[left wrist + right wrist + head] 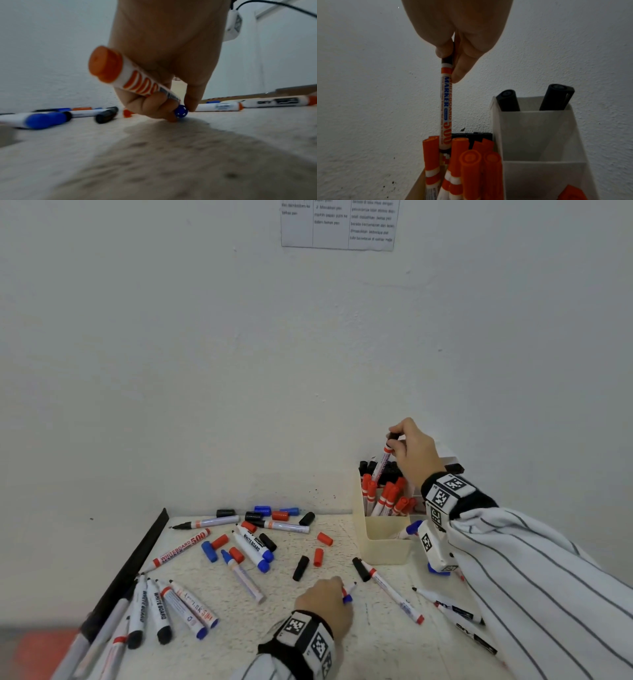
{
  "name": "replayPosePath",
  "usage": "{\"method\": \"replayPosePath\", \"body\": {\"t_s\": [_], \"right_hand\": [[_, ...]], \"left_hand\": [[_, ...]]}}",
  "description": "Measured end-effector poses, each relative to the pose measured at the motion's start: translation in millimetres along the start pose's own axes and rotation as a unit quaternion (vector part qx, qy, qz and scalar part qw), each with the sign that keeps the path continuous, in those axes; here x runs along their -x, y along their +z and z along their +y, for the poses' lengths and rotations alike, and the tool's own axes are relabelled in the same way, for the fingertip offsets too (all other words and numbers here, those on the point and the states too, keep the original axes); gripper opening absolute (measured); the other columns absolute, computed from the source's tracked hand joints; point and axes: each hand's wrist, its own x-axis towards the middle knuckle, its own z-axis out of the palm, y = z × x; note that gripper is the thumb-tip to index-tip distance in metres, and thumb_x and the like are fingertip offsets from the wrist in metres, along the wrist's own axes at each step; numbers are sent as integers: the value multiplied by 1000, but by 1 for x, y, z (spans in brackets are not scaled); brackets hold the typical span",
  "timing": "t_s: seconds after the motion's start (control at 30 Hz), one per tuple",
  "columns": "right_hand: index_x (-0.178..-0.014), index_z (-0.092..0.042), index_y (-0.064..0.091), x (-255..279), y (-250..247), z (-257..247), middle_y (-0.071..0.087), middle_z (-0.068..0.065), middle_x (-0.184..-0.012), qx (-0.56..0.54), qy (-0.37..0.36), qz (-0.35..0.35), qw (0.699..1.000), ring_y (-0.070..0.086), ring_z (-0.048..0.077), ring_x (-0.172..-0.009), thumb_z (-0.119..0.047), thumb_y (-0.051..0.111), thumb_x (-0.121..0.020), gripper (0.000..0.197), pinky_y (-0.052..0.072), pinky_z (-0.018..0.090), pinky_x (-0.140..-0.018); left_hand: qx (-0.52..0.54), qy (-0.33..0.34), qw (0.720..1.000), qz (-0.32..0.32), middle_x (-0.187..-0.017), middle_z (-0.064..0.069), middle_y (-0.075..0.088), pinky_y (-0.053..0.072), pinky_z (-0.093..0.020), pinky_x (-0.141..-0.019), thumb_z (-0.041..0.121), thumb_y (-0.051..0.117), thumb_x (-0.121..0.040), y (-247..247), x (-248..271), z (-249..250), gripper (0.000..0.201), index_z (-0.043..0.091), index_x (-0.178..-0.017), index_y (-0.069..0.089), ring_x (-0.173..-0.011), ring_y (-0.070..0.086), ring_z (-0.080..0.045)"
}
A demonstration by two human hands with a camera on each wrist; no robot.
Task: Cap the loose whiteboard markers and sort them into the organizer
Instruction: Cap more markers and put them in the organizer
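Observation:
My right hand (399,440) (452,63) pinches the black cap end of a white whiteboard marker (383,462) (445,108), held upright over the cream organizer (383,546) (530,135). The marker's lower end sits between the red-capped markers (387,498) (471,169) standing in the left compartment. Two black-capped markers (508,101) stand in the rear right compartment. My left hand (342,590) (181,108) is low on the table and grips a white marker with a red end (130,75) (350,588). Its fingertips also touch a small blue cap (181,111) (347,599).
Several loose markers and red, blue and black caps lie scattered over the table's left and middle (239,546). More markers (394,594) lie in front of the organizer and under my right forearm. A black strip (137,556) runs along the table's left edge. The wall stands right behind.

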Motion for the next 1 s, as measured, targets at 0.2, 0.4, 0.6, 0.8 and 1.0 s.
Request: {"method": "replayPosePath", "body": {"t_s": [0.2, 0.4, 0.6, 0.8, 1.0], "right_hand": [[-92, -14, 44, -8, 12, 0, 62, 13, -99, -3, 5, -26, 1000, 63, 29, -88, 2, 45, -92, 16, 50, 32, -80], [-92, -12, 43, -23, 13, -10, 57, 10, -95, -60, 10, 26, 998, 64, 28, -86, 2, 43, -92, 14, 53, 39, -83], [-89, -13, 43, -25, 24, -12, 57, 10, -92, -4, -21, -17, 1000, 64, 32, -85, 4, 45, -91, 17, 51, 37, -81], [-88, -20, 42, -22, 35, 0, 63, 11, -96, 88, 47, -57, 993, 62, 26, -81, -8, 48, -92, 14, 53, 44, -78], [-98, -21, 46, -17, 41, -2, 59, 0, -91, 181, 70, -62, 979, 59, 25, -82, -28, 53, -90, 13, 52, 42, -75]], "left_hand": [[20, -41, 997, 55, -128, -3, 47, 47, -27, -93, 33, 42, -95, -24, -9, -40, 44, 19, -137, 36, -110, 54, -14], [74, -61, 994, 46, -142, -9, 30, 41, -27, -99, 26, 48, -91, -28, -13, -55, 50, 16, -138, 31, -122, 47, -20], [124, -61, 987, 82, -133, -7, 42, 44, -23, -91, 17, 45, -93, -30, -16, -61, 40, 15, -132, 36, -111, 51, -15], [189, -51, 979, 61, -120, -8, 52, 48, -28, -91, 28, 39, -96, -27, -18, -58, 38, 13, -131, 38, -101, 56, -17], [254, -34, 964, 74, -105, 0, 55, 38, -12, -58, 26, 35, -98, -20, -24, -60, 41, 16, -138, 36, -70, 49, -3]]}}
